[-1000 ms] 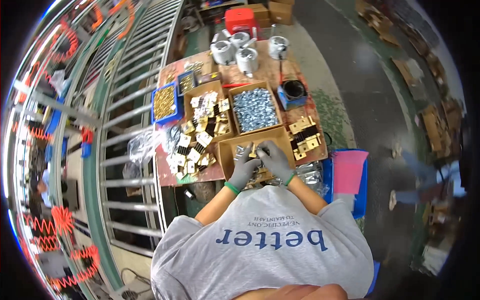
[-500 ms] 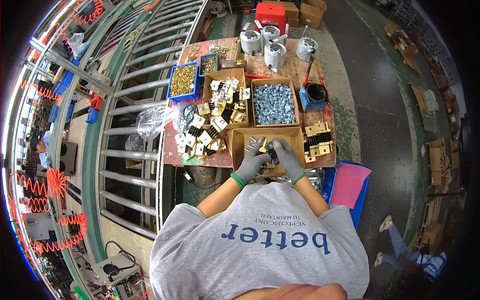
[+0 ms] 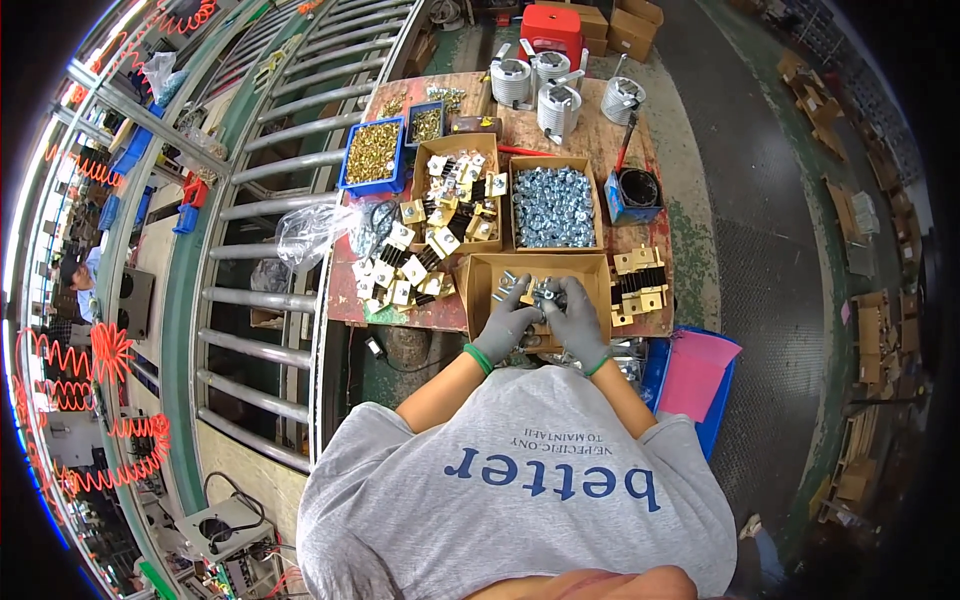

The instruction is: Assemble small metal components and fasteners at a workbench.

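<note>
Both hands wear grey gloves with green cuffs and meet over the near cardboard tray (image 3: 620,262). My left hand (image 3: 507,326) is closed around a gold-coloured metal part (image 3: 529,298), mostly covered by the fingers. Against it, my right hand (image 3: 577,320) pinches a small silver fastener (image 3: 547,294), whose exact shape is hard to make out. A few silver bolts (image 3: 506,284) lie in the tray beside the left fingers. Beyond the tray stands a cardboard box of silver fasteners (image 3: 552,208). To its left, gold-coloured parts with black strips (image 3: 455,215) overflow another box.
Similar gold-and-black parts (image 3: 640,285) are stacked at the table's right edge. A blue bin (image 3: 373,158) holds brass-coloured fasteners. Farther back are white ribbed cylinders (image 3: 558,112), a hammer (image 3: 475,125) and a dark-filled can (image 3: 637,190). A roller conveyor (image 3: 258,345) runs along the left.
The hands have turned the held part, and silver fastener pieces now show at the right fingertips where black showed before. A person walking at the lower right has moved mostly out of view.
</note>
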`<state>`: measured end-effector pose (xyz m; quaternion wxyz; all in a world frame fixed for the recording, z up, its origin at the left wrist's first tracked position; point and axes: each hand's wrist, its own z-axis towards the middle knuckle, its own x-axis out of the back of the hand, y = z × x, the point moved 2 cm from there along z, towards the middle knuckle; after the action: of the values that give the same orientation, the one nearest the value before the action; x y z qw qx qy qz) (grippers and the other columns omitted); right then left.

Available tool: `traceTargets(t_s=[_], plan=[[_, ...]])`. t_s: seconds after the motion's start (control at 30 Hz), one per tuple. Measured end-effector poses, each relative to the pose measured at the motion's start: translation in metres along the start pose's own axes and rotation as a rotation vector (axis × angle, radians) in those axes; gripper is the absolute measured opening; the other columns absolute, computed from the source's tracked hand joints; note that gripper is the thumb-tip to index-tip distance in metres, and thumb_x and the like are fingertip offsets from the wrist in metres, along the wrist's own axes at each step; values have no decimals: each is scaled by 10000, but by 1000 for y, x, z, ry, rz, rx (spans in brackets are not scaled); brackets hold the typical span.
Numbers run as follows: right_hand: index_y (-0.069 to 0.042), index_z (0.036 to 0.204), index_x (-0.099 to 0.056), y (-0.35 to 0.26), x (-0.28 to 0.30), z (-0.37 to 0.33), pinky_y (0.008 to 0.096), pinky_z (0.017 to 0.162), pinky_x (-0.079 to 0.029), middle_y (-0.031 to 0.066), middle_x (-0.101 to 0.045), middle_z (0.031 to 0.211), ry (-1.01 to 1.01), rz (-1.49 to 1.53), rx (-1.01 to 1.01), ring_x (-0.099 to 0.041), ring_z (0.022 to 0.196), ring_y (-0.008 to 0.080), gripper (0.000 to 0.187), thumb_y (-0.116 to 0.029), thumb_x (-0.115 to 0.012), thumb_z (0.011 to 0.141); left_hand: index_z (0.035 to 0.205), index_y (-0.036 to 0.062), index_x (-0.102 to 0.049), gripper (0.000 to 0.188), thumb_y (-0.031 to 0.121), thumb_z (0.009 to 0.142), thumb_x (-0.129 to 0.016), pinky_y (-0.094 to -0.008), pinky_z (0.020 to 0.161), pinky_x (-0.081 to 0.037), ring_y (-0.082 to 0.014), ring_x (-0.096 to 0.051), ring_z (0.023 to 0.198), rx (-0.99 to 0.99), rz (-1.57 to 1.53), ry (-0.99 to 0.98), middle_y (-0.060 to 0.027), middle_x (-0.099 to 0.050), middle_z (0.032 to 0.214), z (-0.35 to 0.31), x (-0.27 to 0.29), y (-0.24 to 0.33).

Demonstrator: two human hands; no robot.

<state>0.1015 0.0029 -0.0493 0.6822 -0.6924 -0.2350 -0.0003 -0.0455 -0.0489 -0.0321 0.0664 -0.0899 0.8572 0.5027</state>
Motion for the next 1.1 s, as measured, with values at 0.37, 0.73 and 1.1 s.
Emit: traceTargets(t_s=[0.37,0.73,1.1], plan=[[-12,1128,-596,18,2,12,353,849,-502,130,-652,1046,53,162,-37,-644,953,247,438,-366,-688,887,1188,-19,-564,329,187,935,-525,-338,626,-591,-196,-637,709,186,-329,-259,-143,-676,947,12,13,-13],[-16,1036,-629,16,5,13,373,768,-504,156,-659,919,245,-73,-7,-651,878,255,400,-385,-672,889,1127,24,-594,271,211,940,-531,-314,673,-581,-194,-656,790,260,-553,-272,-121,-665,932,8,12,-9],[-31,954,-610,-38,1,-7,467,691,-495,181,-637,773,-182,-229,33,-631,740,400,403,-428,-537,944,1066,35,-540,168,89,918,-597,-330,698,-547,-191,-642,799,-153,-538,182,-84,-634,929,30,9,13]])
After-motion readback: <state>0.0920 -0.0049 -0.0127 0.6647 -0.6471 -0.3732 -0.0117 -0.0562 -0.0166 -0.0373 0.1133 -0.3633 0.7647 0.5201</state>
